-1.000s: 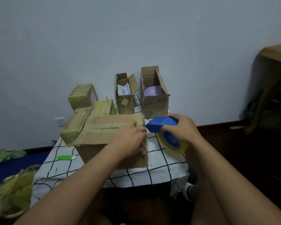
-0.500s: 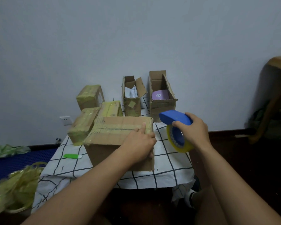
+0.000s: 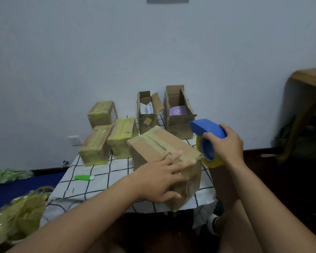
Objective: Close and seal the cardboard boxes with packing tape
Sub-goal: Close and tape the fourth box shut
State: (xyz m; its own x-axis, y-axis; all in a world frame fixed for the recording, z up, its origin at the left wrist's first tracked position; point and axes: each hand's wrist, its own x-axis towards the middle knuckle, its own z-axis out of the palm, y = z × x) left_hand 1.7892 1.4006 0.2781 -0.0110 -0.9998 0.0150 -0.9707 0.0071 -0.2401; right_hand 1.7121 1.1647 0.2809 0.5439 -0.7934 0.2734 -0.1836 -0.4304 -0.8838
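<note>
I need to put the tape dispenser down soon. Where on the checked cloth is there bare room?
Bare cloth lies at the front left, between the green cutter, the wrapped boxes and the large box under the left hand. The back is crowded by two open boxes. The right hand grips the dispenser.

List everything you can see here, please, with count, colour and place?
Large box: 1, brown, table front, turned askew.
Taped boxes: 3, yellowish, back left.
Open boxes: 2, brown, back.
Tape dispenser: 1, blue with yellow roll, beside large box.
Cutter: 1, green, on checked cloth.
Tape scraps: yellowish heap, lower left.
Wooden table: 1, right.
Left hand: fingers spread on large box.
Right hand: grips dispenser.
</note>
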